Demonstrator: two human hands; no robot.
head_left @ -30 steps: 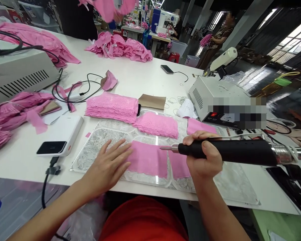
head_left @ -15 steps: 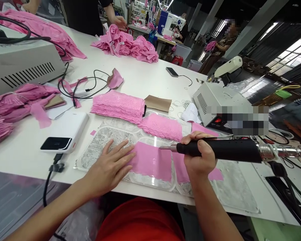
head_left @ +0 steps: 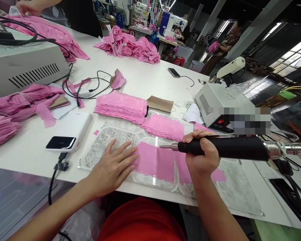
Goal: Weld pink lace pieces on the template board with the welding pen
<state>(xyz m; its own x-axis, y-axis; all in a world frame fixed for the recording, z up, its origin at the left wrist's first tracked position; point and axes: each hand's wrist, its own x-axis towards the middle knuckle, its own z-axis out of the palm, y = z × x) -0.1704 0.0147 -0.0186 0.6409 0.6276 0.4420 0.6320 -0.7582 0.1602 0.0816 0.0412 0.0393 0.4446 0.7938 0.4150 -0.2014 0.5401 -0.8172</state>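
My left hand (head_left: 115,165) lies flat with fingers spread, its fingertips at the left edge of a pink fabric piece (head_left: 154,162) on a clear plastic template (head_left: 152,188). Wrapped around a black-handled tool with a pointed metal tip (head_left: 225,147) is my right hand (head_left: 202,155). The tool lies nearly level, its tip pointing left over the top of that piece; whether it touches the fabric I cannot tell. A second pink piece (head_left: 182,169) is partly hidden under my right hand. Behind them sit a tall stack of pink lace-edged pieces (head_left: 121,107) and a lower pink stack (head_left: 163,127).
A white power bank (head_left: 69,134) with a cable stands left. Grey boxes flank the table, one with slots (head_left: 32,72) left, one with a red switch (head_left: 220,100) right. Pink garments (head_left: 127,45) are heaped behind. A co-worker's hand (head_left: 31,8) is at the far left fabric.
The view has shifted slightly, moving the scene a little to the right. My hands keep nearly the same pose. A co-worker's hand behind the garment heap is gone from there.
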